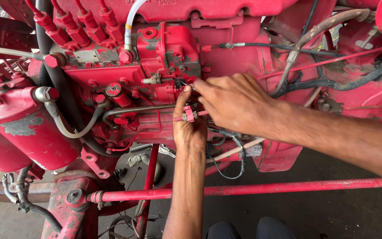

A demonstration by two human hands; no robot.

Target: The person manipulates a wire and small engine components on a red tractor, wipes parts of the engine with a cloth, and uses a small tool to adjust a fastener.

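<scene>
Red engine (164,66) fills the view — left hand (189,128) grips a threaded rod (190,116), right hand (235,102) pinches what seems a small spring (181,83); hooking it needs steady fingertips.

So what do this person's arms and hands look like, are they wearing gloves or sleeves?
No gloves and no sleeves in view. The left hand and the right hand are both bare, and both forearms are uncovered as far as the picture shows them. No watch, ring or wristband is visible. At the bottom edge the person's knees show in dark trousers.
</scene>
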